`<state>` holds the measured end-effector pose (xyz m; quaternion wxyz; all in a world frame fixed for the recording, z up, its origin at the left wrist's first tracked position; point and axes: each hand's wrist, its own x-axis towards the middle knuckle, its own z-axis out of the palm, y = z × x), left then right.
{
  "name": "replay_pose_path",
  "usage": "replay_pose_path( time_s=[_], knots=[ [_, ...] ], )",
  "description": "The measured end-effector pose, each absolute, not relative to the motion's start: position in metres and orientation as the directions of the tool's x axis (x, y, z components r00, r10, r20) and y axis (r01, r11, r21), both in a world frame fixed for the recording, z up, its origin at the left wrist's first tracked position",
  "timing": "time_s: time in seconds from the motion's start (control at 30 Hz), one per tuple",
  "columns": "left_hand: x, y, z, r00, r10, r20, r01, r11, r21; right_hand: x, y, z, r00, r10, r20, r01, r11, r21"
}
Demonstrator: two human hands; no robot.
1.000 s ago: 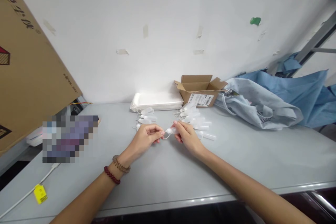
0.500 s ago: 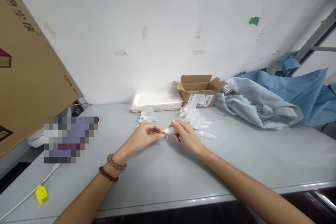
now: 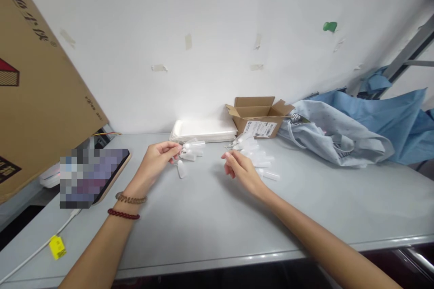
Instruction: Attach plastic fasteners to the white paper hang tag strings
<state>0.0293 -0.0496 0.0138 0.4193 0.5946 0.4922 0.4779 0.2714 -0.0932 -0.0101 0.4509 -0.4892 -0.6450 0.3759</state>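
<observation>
My left hand [image 3: 158, 159] is closed in a pinch at a group of small translucent bottles with white caps and thin cords. Its fingertips are at the cap end of one bottle [image 3: 195, 144]; the exact grip is partly hidden. Below the fingers, another bottle [image 3: 182, 170] points down toward the table. My right hand [image 3: 241, 168] is held over the table with its fingers curled in and nothing visible in them. Just beyond it lies a second, larger group of similar bottles [image 3: 269, 174], partly covered by the hand.
Behind the bottles stand a stack of flat white packages [image 3: 203, 131] and an open cardboard box [image 3: 261, 127]. Pale blue cloth [image 3: 335, 137] is heaped at right. A phone [image 3: 96, 176] with a white cable lies at left, below a large carton [image 3: 44, 76].
My left hand has moved left and away from my right hand, to the left group of bottles. The bottle held between both hands has left my right hand, which stays nearly in place.
</observation>
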Motion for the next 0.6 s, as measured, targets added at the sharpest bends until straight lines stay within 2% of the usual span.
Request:
replay_pose_path(
  time_s=[0.23, 0.3, 0.43, 0.5, 0.53, 0.6],
  knots=[
    [0.023, -0.047, 0.01, 0.114, 0.993, -0.015, 0.319, -0.023, 0.948, 0.28, -0.089, -0.008, -0.064, 0.95, 0.307, 0.43, 0.304, -0.85],
    [0.024, -0.045, 0.006, 0.059, 0.997, -0.045, 0.365, 0.02, 0.931, 0.28, -0.089, -0.008, -0.065, 0.943, 0.327, 0.474, 0.318, -0.821],
    [0.017, -0.039, 0.002, -0.15, 0.98, 0.134, 0.535, -0.034, 0.844, 0.284, -0.086, -0.009, -0.078, 0.927, 0.367, 0.553, 0.346, -0.758],
    [0.011, -0.04, 0.004, -0.068, 0.994, 0.082, 0.54, -0.032, 0.841, 0.289, -0.083, -0.007, -0.121, 0.902, 0.414, 0.616, 0.395, -0.682],
    [0.008, -0.041, 0.005, 0.047, 0.999, -0.024, 0.515, -0.004, 0.857, 0.293, -0.082, -0.005, -0.149, 0.882, 0.446, 0.657, 0.426, -0.622],
    [0.007, -0.045, 0.007, 0.328, 0.913, -0.244, 0.478, 0.063, 0.876, 0.301, -0.079, 0.001, -0.187, 0.834, 0.519, 0.737, 0.469, -0.487]
  ],
)
